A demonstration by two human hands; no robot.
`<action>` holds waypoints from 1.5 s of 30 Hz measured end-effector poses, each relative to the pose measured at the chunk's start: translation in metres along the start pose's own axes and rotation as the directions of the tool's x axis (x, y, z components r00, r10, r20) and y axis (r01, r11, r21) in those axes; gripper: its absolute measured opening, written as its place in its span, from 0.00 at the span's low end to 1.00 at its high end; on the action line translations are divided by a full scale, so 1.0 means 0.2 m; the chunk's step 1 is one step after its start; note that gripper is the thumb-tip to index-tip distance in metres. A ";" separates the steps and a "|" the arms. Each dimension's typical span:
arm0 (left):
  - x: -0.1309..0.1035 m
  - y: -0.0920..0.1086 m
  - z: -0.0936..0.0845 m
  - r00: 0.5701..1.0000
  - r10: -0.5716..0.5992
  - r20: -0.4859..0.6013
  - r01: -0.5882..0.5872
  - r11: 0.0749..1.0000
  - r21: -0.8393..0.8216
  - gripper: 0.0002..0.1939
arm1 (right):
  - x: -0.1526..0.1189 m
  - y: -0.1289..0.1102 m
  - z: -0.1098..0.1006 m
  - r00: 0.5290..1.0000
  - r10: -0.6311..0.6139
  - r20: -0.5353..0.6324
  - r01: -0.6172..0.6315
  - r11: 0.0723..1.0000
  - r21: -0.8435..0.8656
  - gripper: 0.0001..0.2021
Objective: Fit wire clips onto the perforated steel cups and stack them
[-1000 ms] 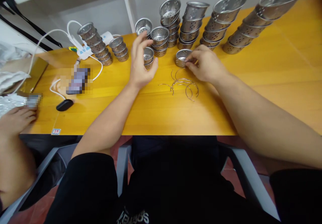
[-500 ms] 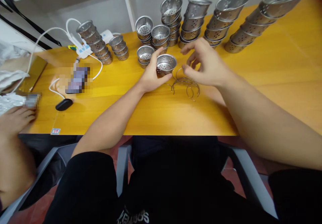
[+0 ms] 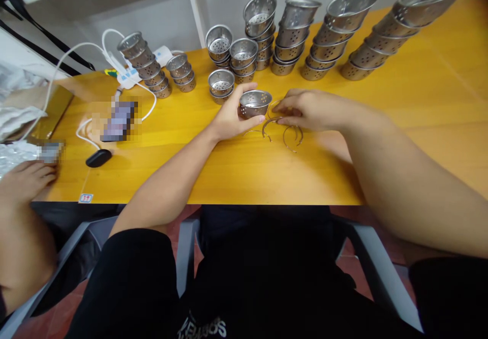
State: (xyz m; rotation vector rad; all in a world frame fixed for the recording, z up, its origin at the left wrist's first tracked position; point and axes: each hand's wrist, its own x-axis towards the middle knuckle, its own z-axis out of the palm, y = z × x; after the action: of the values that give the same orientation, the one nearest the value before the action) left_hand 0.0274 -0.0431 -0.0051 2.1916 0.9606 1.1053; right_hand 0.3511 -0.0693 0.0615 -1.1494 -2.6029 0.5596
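Observation:
My left hand [image 3: 230, 119] is wrapped round a small perforated metal cup [image 3: 255, 106], thumb at the near side and fingers behind. The cup is slightly tilted, its open top facing up. Just right of it, my right hand [image 3: 314, 109] reaches palm down into a loose group of thin open wire rings [image 3: 271, 120]. Its thumb and fingertips close on the wire there; which ring is between them is partly hidden. Other rings lie on the table below the hand.
Stacks of perforated metal cups [image 3: 287, 52] line the back of the yellow table [image 3: 244, 176]. Leftward are two more stacks [image 3: 145, 67], a power strip [image 3: 127, 77] with white cables, a phone [image 3: 119, 120] and a black case [image 3: 98, 158]. Another person's hand [image 3: 28, 179] rests at far left.
My right hand has come down from above onto the wire rings, its fingers closing. The cup in my left hand has tilted and shifted slightly right and down.

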 end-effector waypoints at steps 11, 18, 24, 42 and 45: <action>0.03 -0.19 0.03 0.987 0.106 0.121 -0.090 0.988 -0.126 0.66 | 0.07 -0.02 0.10 0.995 0.047 -0.084 -0.060 0.984 -0.165 0.07; 0.06 -0.40 0.09 0.969 0.244 0.030 -0.241 0.968 -0.069 0.59 | 0.05 -0.09 0.04 0.994 0.060 -0.086 -0.072 0.988 -0.135 0.07; 0.08 -0.43 0.09 0.970 0.240 -0.035 -0.242 0.965 -0.100 0.55 | 0.03 -0.12 -0.02 0.987 0.125 -0.103 -0.135 0.986 -0.098 0.05; 0.09 -0.38 0.04 0.986 0.163 -0.011 -0.163 0.978 -0.130 0.65 | 0.06 -0.04 0.07 0.896 0.180 -0.407 -0.019 0.929 0.369 0.13; 0.10 -0.40 0.06 0.987 0.152 -0.056 -0.160 0.971 -0.178 0.65 | 0.07 -0.05 0.08 0.872 0.173 -0.459 -0.001 0.936 0.351 0.11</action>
State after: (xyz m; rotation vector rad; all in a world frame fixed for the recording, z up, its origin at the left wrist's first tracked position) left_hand 0.0160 0.0214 -0.0568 2.1302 0.6830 1.2627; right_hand 0.3295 -0.0684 0.0530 -1.1213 -1.9444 0.6166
